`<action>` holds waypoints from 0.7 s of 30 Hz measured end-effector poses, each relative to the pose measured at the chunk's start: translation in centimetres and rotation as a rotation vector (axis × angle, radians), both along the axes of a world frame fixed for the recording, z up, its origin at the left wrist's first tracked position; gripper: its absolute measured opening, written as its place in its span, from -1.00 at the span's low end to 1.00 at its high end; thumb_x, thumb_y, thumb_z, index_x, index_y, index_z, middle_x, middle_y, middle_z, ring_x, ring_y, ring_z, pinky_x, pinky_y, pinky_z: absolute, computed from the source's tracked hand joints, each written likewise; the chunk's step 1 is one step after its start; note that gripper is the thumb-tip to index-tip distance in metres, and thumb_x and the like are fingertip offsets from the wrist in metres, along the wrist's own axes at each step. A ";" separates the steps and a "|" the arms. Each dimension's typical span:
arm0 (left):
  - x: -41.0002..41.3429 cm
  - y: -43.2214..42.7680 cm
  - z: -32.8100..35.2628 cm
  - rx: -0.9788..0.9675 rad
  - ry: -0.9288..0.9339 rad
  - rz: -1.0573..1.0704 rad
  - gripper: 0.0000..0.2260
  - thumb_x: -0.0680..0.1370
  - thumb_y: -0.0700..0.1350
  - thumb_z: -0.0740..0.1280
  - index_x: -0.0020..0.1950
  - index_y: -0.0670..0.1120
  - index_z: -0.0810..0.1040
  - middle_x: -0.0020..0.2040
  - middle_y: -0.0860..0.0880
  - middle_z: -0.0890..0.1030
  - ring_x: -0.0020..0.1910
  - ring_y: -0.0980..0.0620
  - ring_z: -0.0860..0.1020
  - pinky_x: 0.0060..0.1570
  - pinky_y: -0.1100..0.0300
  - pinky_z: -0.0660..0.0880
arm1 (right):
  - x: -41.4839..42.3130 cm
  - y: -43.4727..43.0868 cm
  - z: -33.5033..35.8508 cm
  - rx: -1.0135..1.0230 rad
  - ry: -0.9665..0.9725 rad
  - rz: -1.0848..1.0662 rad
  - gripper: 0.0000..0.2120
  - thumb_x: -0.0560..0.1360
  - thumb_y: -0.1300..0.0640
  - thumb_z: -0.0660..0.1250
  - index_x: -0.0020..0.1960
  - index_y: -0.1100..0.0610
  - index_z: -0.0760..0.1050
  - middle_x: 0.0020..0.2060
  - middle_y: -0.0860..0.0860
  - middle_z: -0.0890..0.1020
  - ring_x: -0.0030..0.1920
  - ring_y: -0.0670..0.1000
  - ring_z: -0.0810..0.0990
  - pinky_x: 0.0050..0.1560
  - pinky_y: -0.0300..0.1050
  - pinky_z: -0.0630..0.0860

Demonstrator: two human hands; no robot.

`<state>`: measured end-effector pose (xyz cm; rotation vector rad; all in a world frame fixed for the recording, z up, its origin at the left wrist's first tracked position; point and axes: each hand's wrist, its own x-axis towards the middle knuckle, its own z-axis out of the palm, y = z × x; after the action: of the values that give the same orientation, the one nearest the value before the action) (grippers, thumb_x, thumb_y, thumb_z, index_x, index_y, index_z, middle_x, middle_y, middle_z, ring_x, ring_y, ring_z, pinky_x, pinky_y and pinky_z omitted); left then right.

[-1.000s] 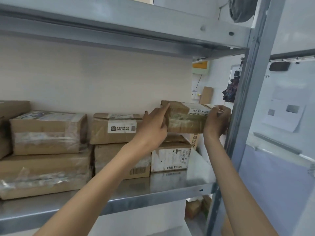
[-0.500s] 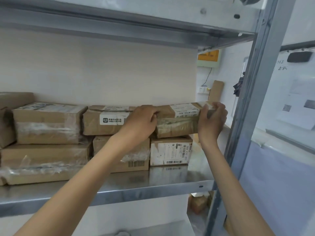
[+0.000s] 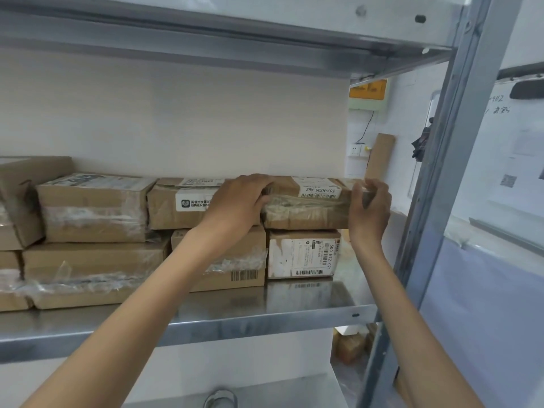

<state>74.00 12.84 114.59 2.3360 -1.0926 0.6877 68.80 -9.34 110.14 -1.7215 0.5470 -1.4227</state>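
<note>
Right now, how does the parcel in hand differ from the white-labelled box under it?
The parcel is gripped at both ends by the left hand and right hand; the white-labelled box stands on the shelf, no hand on it. The parcel is wider and flatter; the box narrower. The parcel's label wraps its top edge; the box's covers its front. Both: brown cardboard, barcoded.

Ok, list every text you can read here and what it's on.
"507-N705 A82": upside-down label on the held box.
"500 E72 071": sideways label on the box below it.
Chinese print on the middle box's white sticker and the whiteboard handwriting: too blurred.
</note>
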 end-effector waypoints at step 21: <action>1.5 0.8 -2.2 0.086 -0.316 0.088 -0.65 0.64 -0.05 0.17 0.37 -0.16 0.46 0.29 -0.10 0.55 0.32 -0.15 0.46 0.33 -0.11 0.32 | -1.3 0.0 -1.1 0.050 0.099 0.177 -0.41 0.60 -0.16 0.10 0.53 0.05 0.06 0.47 0.05 0.28 0.45 0.05 0.27 0.43 0.00 0.23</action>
<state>75.51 13.68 112.38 2.4144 -1.1760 1.0928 67.46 -9.30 109.00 -1.7613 0.4670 -1.1948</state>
